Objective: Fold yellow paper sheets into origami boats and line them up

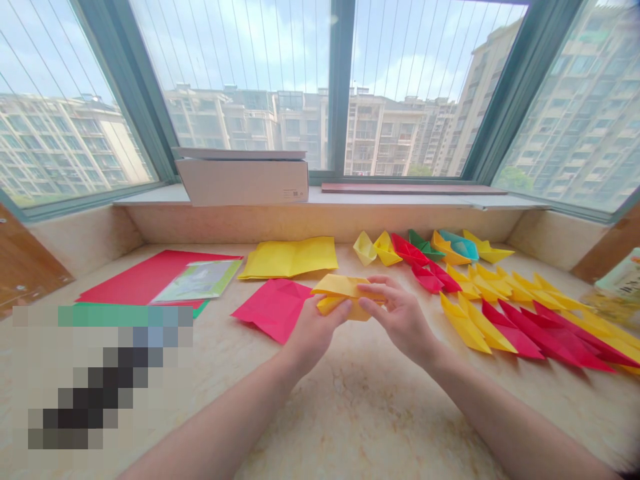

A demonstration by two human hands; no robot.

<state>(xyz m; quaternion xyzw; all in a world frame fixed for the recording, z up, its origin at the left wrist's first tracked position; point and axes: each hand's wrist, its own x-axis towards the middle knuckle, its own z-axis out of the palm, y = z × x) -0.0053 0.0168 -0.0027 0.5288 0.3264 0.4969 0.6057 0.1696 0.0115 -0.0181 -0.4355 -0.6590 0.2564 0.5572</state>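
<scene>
A folded piece of yellow paper (345, 285) is held between my two hands, a little above the stone counter (350, 400). My left hand (323, 320) grips its left side, with the thumb on the near face. On the right side, the fingers and thumb of my right hand (397, 313) pinch the paper's edge. A creased sheet of pink-red paper (275, 308) lies just left of and partly behind my left hand. Beyond it rests a stack of yellow paper (293, 257) with a fold line down its middle.
Rows of folded paper boats (520, 327) in yellow, red, green and blue fill the right side. At left lie red sheets (145, 277) under a clear packet (203, 280). A white box (245, 180) stands on the window ledge. The lower left is pixelated.
</scene>
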